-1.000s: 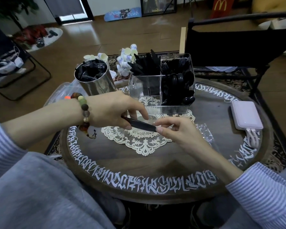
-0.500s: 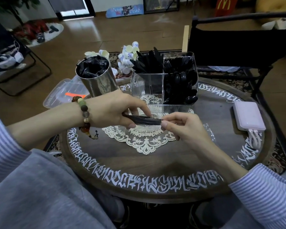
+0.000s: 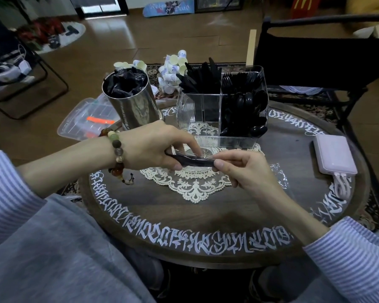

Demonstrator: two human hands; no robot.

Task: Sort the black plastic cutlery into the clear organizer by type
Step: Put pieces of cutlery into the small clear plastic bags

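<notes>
Your left hand (image 3: 153, 147) and right hand (image 3: 245, 171) both pinch the same black plastic cutlery piece in a clear wrapper (image 3: 192, 160), held level between them just above the cream lace doily (image 3: 193, 182). Left thumb and fingers are curled round its left end, right thumb and forefinger round its right end. The fingers cover both ends and the wrapper glares, so you can't tell whether it's a knife, fork or spoon. Just beyond your hands stands the clear plastic organizer (image 3: 188, 110): black knives (image 3: 202, 78) upright in the far-left compartment, black forks (image 3: 242, 80) far right, black spoons (image 3: 247, 110) in front of the forks. The near-left compartment looks clear, though its glossy wall makes that hard to confirm. Beyond your left hand a shiny steel cylinder (image 3: 134, 108) holds dark wrapped pieces, contents unreadable. A beaded bracelet (image 3: 117, 153) sits on your left wrist. Well right of your right hand lies a pink power bank (image 3: 335, 155), its cable running to the edge of the dark round table with white script (image 3: 206, 215). A crumpled clear wrapper (image 3: 279, 174) lies just behind your right hand, partly hidden by it.
</notes>
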